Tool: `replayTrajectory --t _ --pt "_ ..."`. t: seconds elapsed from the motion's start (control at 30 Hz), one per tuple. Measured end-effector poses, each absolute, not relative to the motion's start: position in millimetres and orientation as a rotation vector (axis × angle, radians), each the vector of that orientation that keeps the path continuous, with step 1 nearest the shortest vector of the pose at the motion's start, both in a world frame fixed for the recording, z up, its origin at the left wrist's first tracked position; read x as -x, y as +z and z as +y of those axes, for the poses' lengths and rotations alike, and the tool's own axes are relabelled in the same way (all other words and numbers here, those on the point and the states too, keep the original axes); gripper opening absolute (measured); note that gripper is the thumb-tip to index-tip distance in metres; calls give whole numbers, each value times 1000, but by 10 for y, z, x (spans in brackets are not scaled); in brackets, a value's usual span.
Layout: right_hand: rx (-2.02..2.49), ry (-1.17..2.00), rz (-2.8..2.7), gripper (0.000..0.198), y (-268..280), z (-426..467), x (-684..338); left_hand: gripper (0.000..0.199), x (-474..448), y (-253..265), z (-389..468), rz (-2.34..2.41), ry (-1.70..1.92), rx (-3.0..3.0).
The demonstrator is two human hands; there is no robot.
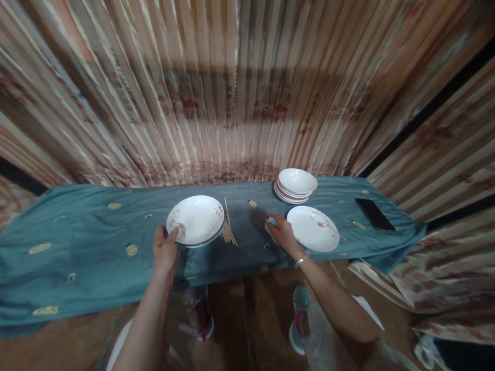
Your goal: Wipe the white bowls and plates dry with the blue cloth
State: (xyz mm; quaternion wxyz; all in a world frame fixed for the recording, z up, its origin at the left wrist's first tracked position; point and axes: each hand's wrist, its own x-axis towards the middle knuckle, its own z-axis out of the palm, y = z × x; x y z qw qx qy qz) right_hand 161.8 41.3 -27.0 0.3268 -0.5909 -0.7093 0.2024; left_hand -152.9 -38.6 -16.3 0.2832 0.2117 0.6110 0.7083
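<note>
My left hand (165,251) grips the near left rim of a round white plate (197,219) with a floral print, its thumb over the edge. A second rim shows just beneath that plate. My right hand (285,236) is closed around a small blue-and-white thing (271,221), mostly hidden by the fingers, so its kind is unclear. Just right of that hand lies an oval white plate (313,229) with pink flowers. Several thin wooden chopsticks (228,229) lie between my hands, close to the round plate.
A stack of white bowls (297,183) stands at the back, behind the oval plate. A black phone (374,214) lies at the right end. The teal cloth (100,242) with yellow pineapples covers the table, and a pleated curtain (232,93) hangs behind it.
</note>
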Motion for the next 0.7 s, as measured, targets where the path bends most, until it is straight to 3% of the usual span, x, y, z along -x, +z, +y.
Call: replayTrajectory --t 0.1,0.27,0.57,0.7 --pt "1427 651 -1846 29 -247 381 -1360 27 1487 -134 -374 1490 1890 -506" --pt "1230 832 -1845 36 -226 334 -820 29 1469 -146 -407 1457 1888 -458" --pt "1276 1121 -1677 43 -360 414 -302 45 1463 -189 -437 1434 1881 -432" --pt "1322 1110 -1621 40 -401 450 -306 48 1463 -225 -427 1421 1885 -448"
